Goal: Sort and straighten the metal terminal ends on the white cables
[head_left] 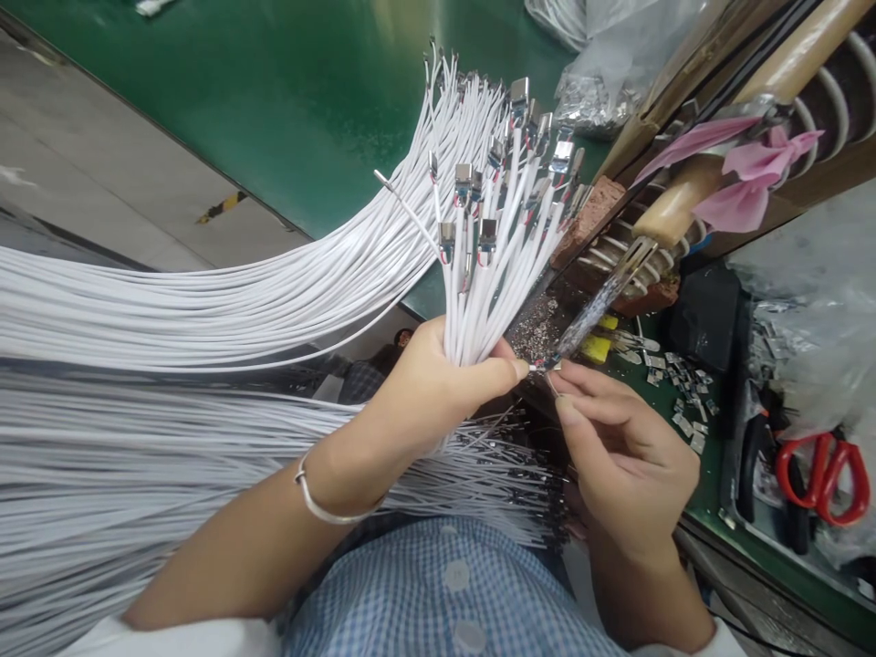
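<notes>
My left hand (431, 388) is closed round a fan of white cables (479, 274) whose upper ends carry small metal connector shells (487, 233). Its thumb tip meets the fingers of my right hand (616, 438). That hand pinches a tiny metal piece (547, 367) at the thumb tip, where a clear-handled tool (592, 310) points. A large sheaf of white cables (205, 301) sweeps in from the left over the green bench (294, 100), and a second sheaf (137, 465) lies across my lap under my left forearm.
Behind the tool stands a wooden rack with wound coils (677, 210) and a pink ribbon (753, 173). Loose metal shells (684, 401) are scattered on the bench at the right. Red-handled scissors (821, 474), black pliers (753, 456) and plastic bags (609, 73) lie nearby.
</notes>
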A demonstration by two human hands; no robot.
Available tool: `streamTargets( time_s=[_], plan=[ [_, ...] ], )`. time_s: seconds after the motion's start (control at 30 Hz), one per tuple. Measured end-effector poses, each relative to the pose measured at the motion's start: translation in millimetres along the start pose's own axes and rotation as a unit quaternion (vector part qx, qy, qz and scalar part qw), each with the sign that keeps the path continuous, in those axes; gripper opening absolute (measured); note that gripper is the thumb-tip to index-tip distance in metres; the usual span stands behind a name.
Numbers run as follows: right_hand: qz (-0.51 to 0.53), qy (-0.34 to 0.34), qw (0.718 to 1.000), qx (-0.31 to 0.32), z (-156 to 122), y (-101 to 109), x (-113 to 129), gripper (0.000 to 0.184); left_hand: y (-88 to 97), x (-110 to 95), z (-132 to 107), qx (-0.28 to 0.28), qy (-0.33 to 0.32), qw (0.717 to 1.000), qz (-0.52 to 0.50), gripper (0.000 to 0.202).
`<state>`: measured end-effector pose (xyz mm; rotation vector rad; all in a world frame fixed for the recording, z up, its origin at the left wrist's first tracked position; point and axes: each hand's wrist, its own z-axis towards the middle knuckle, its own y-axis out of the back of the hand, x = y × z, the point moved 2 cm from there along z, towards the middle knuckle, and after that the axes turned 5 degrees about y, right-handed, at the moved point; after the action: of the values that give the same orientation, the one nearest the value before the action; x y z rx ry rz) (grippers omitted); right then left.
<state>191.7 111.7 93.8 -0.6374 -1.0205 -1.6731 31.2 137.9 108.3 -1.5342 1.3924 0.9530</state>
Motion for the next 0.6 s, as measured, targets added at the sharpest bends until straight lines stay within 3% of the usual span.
streamTargets(
  time_s=[0.3,0.6],
  plan=[
    [0.121,-0.085,0.989,0.014,2.4,2.5,0.7,0.019,-0.2,-2.2,-0.7,0.009,-0.015,1.0,-0.005,0.015],
    [0.126,-0.086,0.988,0.019,1.6,3.4,1.6,0.019,1.2,1.5,-0.2,0.002,-0.006,1.0,0.009,0.013]
  ],
)
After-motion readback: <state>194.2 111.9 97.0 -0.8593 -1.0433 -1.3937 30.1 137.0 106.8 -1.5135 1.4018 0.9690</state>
